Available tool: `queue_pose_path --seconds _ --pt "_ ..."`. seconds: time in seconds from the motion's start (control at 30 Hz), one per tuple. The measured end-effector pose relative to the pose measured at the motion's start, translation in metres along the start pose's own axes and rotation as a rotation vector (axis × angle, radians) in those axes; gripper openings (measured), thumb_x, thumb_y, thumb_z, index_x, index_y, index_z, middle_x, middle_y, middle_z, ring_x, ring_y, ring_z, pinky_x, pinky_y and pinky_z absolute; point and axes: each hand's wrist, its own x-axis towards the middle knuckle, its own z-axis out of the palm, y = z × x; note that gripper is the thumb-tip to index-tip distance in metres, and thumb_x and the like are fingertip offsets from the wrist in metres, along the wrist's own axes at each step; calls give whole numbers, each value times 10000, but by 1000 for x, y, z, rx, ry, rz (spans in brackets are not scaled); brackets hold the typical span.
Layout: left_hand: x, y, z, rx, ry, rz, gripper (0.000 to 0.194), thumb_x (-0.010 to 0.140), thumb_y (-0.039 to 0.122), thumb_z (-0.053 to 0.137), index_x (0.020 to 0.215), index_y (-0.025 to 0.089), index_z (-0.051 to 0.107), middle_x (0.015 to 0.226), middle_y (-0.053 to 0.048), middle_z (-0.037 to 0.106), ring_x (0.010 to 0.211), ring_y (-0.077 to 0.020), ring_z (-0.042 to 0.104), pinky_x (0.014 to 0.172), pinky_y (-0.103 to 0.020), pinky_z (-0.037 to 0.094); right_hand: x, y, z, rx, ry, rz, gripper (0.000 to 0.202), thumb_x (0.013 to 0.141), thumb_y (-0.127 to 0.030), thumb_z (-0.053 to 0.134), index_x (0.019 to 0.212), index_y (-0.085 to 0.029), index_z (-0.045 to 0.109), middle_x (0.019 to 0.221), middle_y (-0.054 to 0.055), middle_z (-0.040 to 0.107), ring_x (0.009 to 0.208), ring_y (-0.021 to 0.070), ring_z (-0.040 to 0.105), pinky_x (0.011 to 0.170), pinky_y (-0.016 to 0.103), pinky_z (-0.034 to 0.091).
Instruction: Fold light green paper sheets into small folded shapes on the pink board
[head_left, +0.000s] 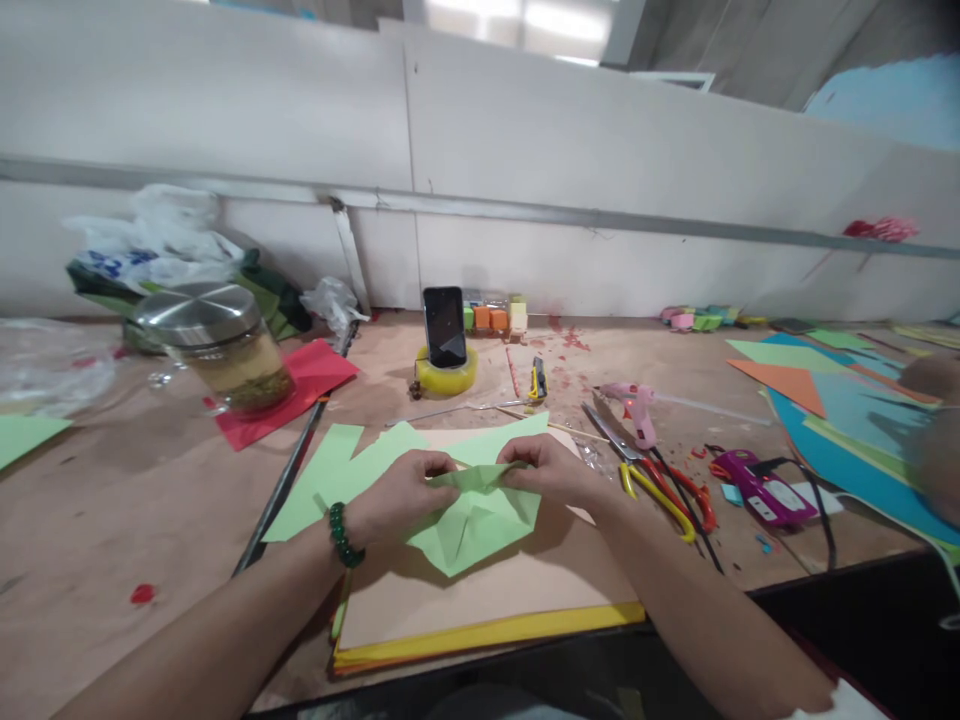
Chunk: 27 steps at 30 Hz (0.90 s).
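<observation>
A creased sheet of light green paper (480, 530) is held between my two hands, its upper edge folded and its lower corner pointing toward me. My left hand (409, 492), below a green bead bracelet (345, 535), pinches the left side of the fold. On the right side, my right hand (551, 468) grips the same paper with thumb and fingers. Beneath lies a stack of paper with a peach top sheet (495, 608) and yellow edges. More light green sheets (322, 485) lie behind and left of my hands.
Scissors with red and yellow handles (660, 490), a pink glue gun (637, 408) and a purple corded device (765, 488) lie to the right. A phone (445, 325) leans in a yellow tape roll (448, 375). A lidded glass jar (225, 350) stands on red paper (326, 370) at left.
</observation>
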Motion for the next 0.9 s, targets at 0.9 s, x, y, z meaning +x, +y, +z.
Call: queue_pose_path --seconds 0.9 --pt "-20 -2 20 268 279 580 148 743 85 512 744 207 595 848 -8 737 771 -147 670 701 -253 527 -18 -11 21 -599 320 -833 303 712 26 464 783 -218 630 808 27 678 717 133 635 622 229 518"
